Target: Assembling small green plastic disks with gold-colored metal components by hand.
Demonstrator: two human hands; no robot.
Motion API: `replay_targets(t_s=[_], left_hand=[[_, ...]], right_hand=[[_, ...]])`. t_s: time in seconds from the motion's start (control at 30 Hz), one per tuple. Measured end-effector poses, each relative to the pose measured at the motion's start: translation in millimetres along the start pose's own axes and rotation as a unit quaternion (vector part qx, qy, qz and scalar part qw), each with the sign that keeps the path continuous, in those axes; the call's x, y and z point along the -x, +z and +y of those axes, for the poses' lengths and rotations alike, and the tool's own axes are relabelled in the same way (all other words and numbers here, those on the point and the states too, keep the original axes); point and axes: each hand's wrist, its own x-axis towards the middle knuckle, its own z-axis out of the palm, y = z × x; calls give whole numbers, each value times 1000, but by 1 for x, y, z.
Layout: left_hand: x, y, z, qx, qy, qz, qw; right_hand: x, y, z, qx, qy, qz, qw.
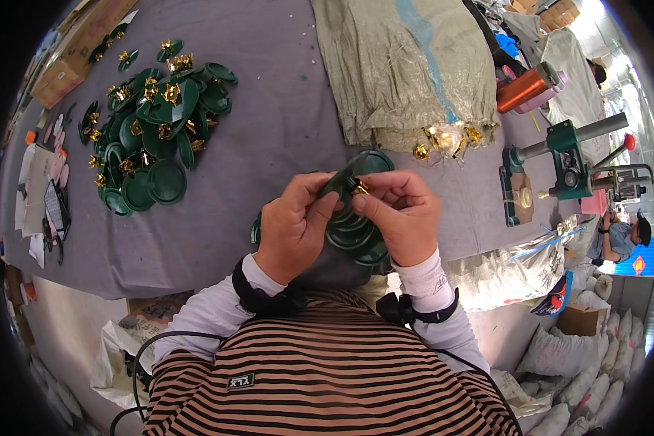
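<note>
Near the lower centre of the frame, my striped shirt and pale sleeves with black wrist straps lead up to my two hands, which meet at mid-frame over the grey table cover (269, 145). My left hand (292, 225) is closed around the edge of a dark green plastic disc (344, 183), thumb and fingers pinching it and tilting it up on edge; my right hand (403, 216) pinches a small gold metal fitting (361, 188) against that disc, fingertips drawn together on it. Whether the fitting is already seated or only held in place I cannot tell. Directly beneath my hands lies a short stack of plain green discs (352, 236), none showing a gold piece, which I judge to be stock not yet fitted. Just above my hands, at the hem of a grey-green woven sack (407, 65), sits a clear bag of loose gold fittings (447, 139), so the supply is not used up. Further off, in the upper left of the frame, a large heap of green discs with gold fittings attached (156, 134) covers the cloth; I take this as the finished pile, and it far outnumbers the stack under my hands. At the right of the frame stands a green hand press (570, 163), with an orange spool (525, 87) behind it. By this showing, most of the work appears done, with one piece in hand and a small remainder.
</note>
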Motion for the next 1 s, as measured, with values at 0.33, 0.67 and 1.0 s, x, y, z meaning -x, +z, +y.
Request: replay_targets(t_s=[0.33, 0.67, 1.0], left_hand=[[-4, -2, -5, 95, -29, 28, 995], [-7, -4, -8, -133, 194, -8, 972], [-44, -73, 5, -333, 95, 111, 931]], right_hand=[[-7, -7, 6, -190, 143, -22, 971], [-4, -9, -3, -59, 133, -14, 989], [-25, -32, -6, 96, 109, 10, 989]])
